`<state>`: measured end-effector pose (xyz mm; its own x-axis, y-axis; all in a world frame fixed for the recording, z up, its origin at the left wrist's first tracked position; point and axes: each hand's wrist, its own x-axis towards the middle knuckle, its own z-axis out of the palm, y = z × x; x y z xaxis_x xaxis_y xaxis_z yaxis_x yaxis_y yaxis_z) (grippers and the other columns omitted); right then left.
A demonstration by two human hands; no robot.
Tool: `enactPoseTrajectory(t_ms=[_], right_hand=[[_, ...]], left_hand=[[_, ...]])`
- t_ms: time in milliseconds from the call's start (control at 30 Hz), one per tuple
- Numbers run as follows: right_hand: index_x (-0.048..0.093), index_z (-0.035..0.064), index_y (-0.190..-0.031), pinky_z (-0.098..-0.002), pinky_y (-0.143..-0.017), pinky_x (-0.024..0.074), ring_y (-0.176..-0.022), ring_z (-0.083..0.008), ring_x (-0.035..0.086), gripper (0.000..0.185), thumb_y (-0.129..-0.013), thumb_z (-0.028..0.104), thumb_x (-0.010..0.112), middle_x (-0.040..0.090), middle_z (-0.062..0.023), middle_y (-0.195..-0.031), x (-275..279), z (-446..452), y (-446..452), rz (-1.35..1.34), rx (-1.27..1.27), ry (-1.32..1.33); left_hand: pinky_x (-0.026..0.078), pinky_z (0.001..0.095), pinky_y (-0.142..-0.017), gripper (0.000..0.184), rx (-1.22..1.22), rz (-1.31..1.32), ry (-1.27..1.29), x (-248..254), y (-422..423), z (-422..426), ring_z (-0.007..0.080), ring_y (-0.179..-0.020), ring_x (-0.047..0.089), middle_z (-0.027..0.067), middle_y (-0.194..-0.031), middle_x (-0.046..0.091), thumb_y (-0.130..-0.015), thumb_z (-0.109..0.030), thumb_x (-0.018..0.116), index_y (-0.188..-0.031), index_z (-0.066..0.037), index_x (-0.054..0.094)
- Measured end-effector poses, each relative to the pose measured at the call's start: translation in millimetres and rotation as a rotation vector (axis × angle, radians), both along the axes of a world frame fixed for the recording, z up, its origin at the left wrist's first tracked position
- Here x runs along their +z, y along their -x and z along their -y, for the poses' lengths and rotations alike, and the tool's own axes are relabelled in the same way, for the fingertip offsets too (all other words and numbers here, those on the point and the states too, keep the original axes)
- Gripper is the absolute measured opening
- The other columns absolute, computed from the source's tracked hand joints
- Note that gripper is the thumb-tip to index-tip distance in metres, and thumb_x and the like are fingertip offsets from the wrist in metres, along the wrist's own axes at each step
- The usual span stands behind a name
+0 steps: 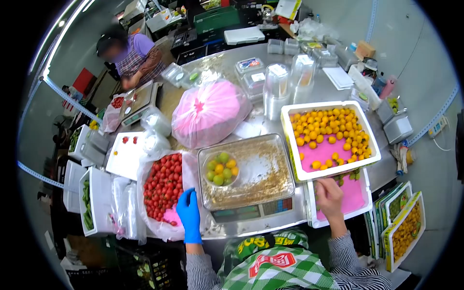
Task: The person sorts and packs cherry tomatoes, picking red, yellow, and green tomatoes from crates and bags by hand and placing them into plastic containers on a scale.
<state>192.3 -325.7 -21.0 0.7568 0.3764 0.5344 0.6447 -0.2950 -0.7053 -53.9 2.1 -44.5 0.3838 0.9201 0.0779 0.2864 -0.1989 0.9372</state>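
My left hand point(189, 215), in a blue glove, is closed beside the bag of red cherry tomatoes point(163, 186); whatever its curled fingers hold, if anything, is hidden. Bare and also closed, my right hand point(329, 199) is over the lower white foam tray point(363, 191), which has a pink liner and a few green tomatoes; its fingers hide what is in them. Between my hands stands a scale with a metal pan point(261, 169). On the pan's left side sits a clear round tub of green and yellow tomatoes point(221, 170).
A foam tray of yellow tomatoes point(333, 125) overlaps the lower tray. Behind the scale lie a tied pink bag point(210, 111) and stacks of clear tubs point(277, 92). Another person point(133, 58) works at a second scale, far left. Filled trays point(406, 229) lean at right.
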Motion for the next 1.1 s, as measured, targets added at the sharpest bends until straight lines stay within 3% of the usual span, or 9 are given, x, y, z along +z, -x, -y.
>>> enactPoseTrajectory(t_ms=[200,367,567,633,767,833,967,1000,1100], right_hand=[[0.063,-0.0005,-0.092,-0.0299,-0.057,0.0456,-0.061,-0.0219,0.058,0.014,-0.078,-0.001,0.061,0.060,-0.0119,-0.079,59,-134,-96,0.132,0.203,-0.091],[0.065,0.0033,-0.091,-0.0346,-0.063,0.0483,-0.068,-0.0269,0.061,0.014,-0.081,0.010,0.058,0.063,-0.0121,-0.082,45,-260,-127,0.079,0.606,0.116],[0.066,0.0048,-0.091,-0.0400,-0.071,0.0485,-0.081,-0.0321,0.061,0.018,-0.081,0.017,0.057,0.061,-0.0135,-0.085,25,-411,-67,0.277,1.058,0.287],[0.063,0.0045,-0.098,-0.0410,-0.074,0.0485,-0.087,-0.0323,0.060,0.021,-0.083,0.016,0.054,0.061,-0.0133,-0.094,22,-456,-31,0.393,1.142,0.344],[0.057,0.0042,-0.112,-0.0396,-0.075,0.0505,-0.093,-0.0294,0.060,0.034,-0.079,0.013,0.058,0.058,-0.0140,-0.106,6,-537,34,0.714,1.214,0.447],[0.056,0.0044,-0.112,-0.0394,-0.075,0.0512,-0.095,-0.0277,0.060,0.037,-0.076,0.013,0.060,0.057,-0.0147,-0.106,-4,-571,61,0.931,1.137,0.485],[0.064,0.0049,-0.087,-0.0386,-0.071,0.0520,-0.085,-0.0285,0.063,0.016,-0.072,0.012,0.062,0.061,-0.0121,-0.092,-37,-641,67,1.016,1.132,0.787],[0.062,0.0058,-0.075,-0.0405,-0.068,0.0513,-0.079,-0.0297,0.063,0.008,-0.071,0.013,0.062,0.062,-0.0101,-0.084,-37,-647,65,0.982,1.158,0.732],[0.061,0.0059,-0.074,-0.0433,-0.064,0.0497,-0.076,-0.0310,0.063,0.008,-0.071,0.014,0.062,0.062,-0.0092,-0.083,-16,-648,68,0.843,1.208,0.666]], left_hand=[[0.047,0.0291,-0.080,0.018,0.027,-0.075,-0.009,-4,23,28,0.0147,-0.087,0.060,0.0090,-0.093,0.066,-0.087,-0.009,0.060,-0.099,0.003,0.065],[0.049,0.0272,-0.077,0.016,0.106,-0.150,-0.020,5,51,48,0.0142,-0.082,0.063,0.0083,-0.090,0.067,-0.085,-0.007,0.061,-0.098,0.002,0.066],[0.049,0.0289,-0.076,0.019,0.239,-0.253,-0.005,8,93,59,0.0184,-0.082,0.064,0.0114,-0.090,0.068,-0.084,-0.010,0.062,-0.100,-0.001,0.067],[0.049,0.0312,-0.069,0.019,0.261,-0.263,-0.002,6,107,60,0.0216,-0.080,0.064,0.0132,-0.089,0.067,-0.085,-0.013,0.061,-0.099,-0.002,0.067],[0.049,0.0332,-0.072,0.020,0.262,-0.286,0.061,4,121,54,0.0254,-0.081,0.064,0.0138,-0.093,0.067,-0.085,-0.015,0.061,-0.100,-0.002,0.066],[0.048,0.0268,-0.067,0.016,0.259,-0.290,0.017,-10,132,44,0.0144,-0.072,0.062,0.0102,-0.082,0.067,-0.083,-0.008,0.063,-0.096,0.000,0.067],[0.049,0.0274,-0.066,0.017,0.226,-0.243,-0.056,-32,146,21,0.0187,-0.075,0.064,0.0106,-0.087,0.068,-0.082,-0.010,0.064,-0.097,-0.003,0.068],[0.049,0.0294,-0.069,0.017,0.231,-0.218,0.006,-31,149,14,0.0208,-0.078,0.064,0.0118,-0.089,0.067,-0.083,-0.011,0.063,-0.097,-0.002,0.068],[0.050,0.0338,-0.074,0.019,0.231,-0.158,0.158,-25,156,-5,0.0255,-0.082,0.064,0.0142,-0.092,0.067,-0.084,-0.012,0.061,-0.098,-0.001,0.067]])
